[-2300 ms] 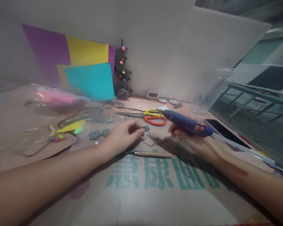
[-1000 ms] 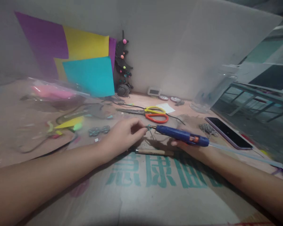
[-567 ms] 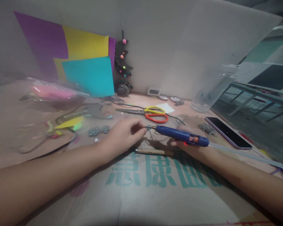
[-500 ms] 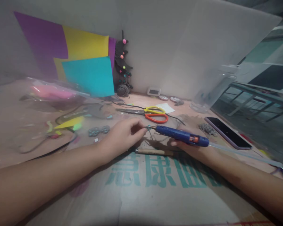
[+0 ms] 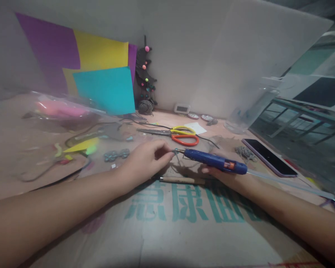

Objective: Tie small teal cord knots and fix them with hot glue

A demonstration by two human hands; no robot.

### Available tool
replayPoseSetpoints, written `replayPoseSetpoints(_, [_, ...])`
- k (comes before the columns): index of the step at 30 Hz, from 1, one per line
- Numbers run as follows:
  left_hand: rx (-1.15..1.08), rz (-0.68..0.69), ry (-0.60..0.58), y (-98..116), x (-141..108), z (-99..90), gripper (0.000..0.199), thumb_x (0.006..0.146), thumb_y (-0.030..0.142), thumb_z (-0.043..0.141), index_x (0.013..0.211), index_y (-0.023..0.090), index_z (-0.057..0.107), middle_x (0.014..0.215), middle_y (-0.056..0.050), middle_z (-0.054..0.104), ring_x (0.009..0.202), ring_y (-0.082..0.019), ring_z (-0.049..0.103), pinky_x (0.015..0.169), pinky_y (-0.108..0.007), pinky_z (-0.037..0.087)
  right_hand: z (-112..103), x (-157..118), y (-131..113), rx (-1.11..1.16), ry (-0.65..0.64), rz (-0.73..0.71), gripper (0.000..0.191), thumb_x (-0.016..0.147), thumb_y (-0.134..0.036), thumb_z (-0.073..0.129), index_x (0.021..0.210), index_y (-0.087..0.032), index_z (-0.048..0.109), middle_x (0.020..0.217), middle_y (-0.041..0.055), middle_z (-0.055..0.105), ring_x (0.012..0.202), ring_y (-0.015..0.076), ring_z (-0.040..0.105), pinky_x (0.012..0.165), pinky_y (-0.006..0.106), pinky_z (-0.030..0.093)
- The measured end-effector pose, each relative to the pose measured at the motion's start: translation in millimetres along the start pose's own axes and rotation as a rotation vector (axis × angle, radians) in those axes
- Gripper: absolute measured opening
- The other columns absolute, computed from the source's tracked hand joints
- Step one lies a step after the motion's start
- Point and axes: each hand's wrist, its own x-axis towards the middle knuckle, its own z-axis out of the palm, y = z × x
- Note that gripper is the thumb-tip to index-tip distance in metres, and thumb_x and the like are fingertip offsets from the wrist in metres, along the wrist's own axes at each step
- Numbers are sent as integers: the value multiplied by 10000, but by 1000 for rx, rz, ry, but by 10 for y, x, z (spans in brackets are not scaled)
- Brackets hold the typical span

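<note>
My right hand (image 5: 220,175) is wrapped round a blue hot glue gun (image 5: 214,160), a clear glue stick (image 5: 284,181) trailing from its back end. The metal nozzle points left and meets a tiny grey-blue piece (image 5: 175,150) at the fingertips of my left hand (image 5: 146,160). Those fingers are pinched closed on the piece, whose shape is too small to make out; a thin grey cord (image 5: 178,160) hangs below it. Just under the hands lies a wooden-handled tool (image 5: 181,180). Beyond them rest scissors (image 5: 170,133) with yellow and orange handles.
A phone (image 5: 269,157) and a coil of grey cord (image 5: 245,152) lie at the right. Left of my hand are grey-blue knotted pieces (image 5: 116,155) and coloured scraps. At the back stand a dark decorated tree (image 5: 146,74), coloured sheets (image 5: 104,91) and a clear plastic container (image 5: 242,108).
</note>
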Motion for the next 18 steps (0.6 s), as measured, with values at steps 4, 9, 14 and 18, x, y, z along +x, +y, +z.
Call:
replayPoseSetpoints(4, [1,-2,1,0,-9,-4,179,893,328,518,812,200,615,767,20,675,716,-150,602,635,-260,413,8,2,8,-4,4,0,200,756,-377,657,654,-233,563,617,13,625,591,194,612,505,321,425])
replayPoseSetpoints(9, [-1,12,8,9,-10,-9,176,891,320,521,802,199,612,758,23,669,712,-146,597,637,-256,413,0,4,-4,-38,-5,-23,190,773,-365,635,664,-234,551,612,4,614,562,173,592,487,305,409])
replayPoseSetpoints(14, [-19,4,-1,7,-3,-8,180,889,324,520,803,196,612,753,16,668,710,-152,598,634,-255,420,-10,-4,-22,-73,-6,-5,192,771,-353,645,663,-233,541,619,5,609,571,174,585,510,308,419])
replayPoseSetpoints(18, [-28,-3,-5,-5,-3,0,197,893,340,511,811,197,618,770,5,676,725,-162,609,647,-265,429,-11,13,8,-21,4,-14,241,762,-382,668,640,-241,516,580,0,557,567,185,574,510,318,415])
